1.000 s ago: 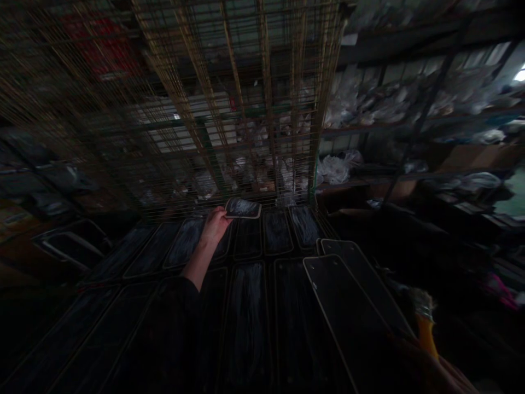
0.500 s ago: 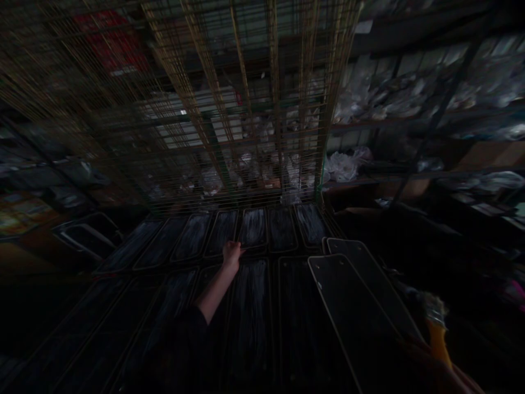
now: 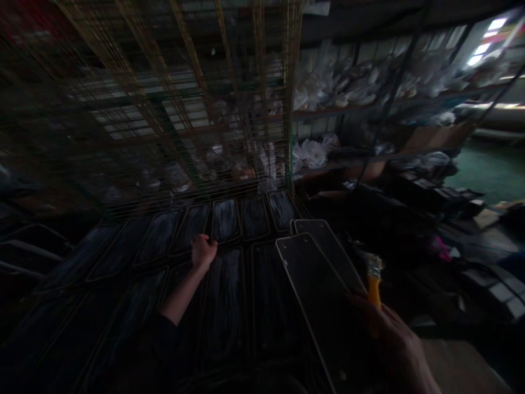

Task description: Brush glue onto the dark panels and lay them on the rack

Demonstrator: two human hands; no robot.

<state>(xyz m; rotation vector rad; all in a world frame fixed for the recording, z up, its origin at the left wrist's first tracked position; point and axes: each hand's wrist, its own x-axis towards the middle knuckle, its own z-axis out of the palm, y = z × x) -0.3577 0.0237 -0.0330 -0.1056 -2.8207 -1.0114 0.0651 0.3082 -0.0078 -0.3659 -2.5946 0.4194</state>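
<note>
My left hand [image 3: 203, 250] reaches over rows of dark rectangular panels, its thumb apart from loosely curled fingers and nothing visible in it. It is beside the near corner of a back-row panel [image 3: 226, 218] with whitish streaks. In my right hand [image 3: 391, 334] is a paintbrush [image 3: 374, 282] with a yellow handle, bristles pointing up. That hand is at the right edge of a dark, round-cornered panel [image 3: 305, 284], which overlaps another panel [image 3: 328, 241]. Whether the right fingers also grip the panel is too dark to tell.
Behind the panels rises a wire rack [image 3: 192, 98] with yellowish bars. Shelves with clear plastic bags [image 3: 315, 153] and a cardboard box [image 3: 430, 137] stand beyond. Several dark boxes [image 3: 443, 191] lie to the right, near a green floor [image 3: 492, 169].
The view has turned right, so the rack and panels appear further left. My left hand's thumb now stands apart from its fingers. More of my right hand with the brush shows.
</note>
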